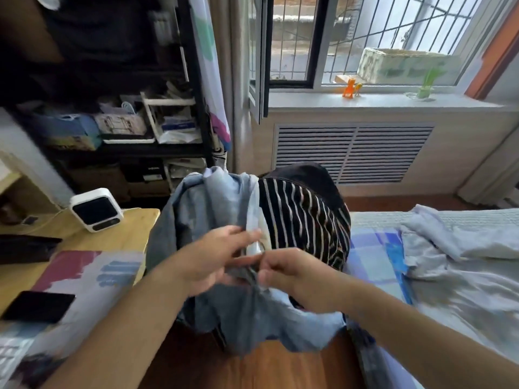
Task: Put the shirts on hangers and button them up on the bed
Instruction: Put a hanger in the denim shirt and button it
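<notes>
Wooden tabletop (134, 234) at left carries a white cube-shaped device (96, 209), a black phone (38, 306) on a patterned cloth (84, 279). Dark shelf unit (118, 113) behind it, cluttered with boxes and papers. Window sill (379, 99) ahead holds an orange toy (349, 88) and a small green plant (427, 85); vented radiator cover (354, 153) below. Bed (373, 265) at right with a grey shirt (463, 248) lying crumpled on it, apart from the hands.

Centre: pile of clothes heaped over something hidden, between tabletop and bed. Blue denim shirt (196, 209) on top at left, black striped shirt (303, 217) beside it, touching.

Left hand (213, 256) has fingers partly curled, pinching the denim shirt's pale front edge. Right hand (295, 276) is curled, pinching the same fabric just beside it. Fingertips nearly meet; blurred, so a button cannot be made out.
</notes>
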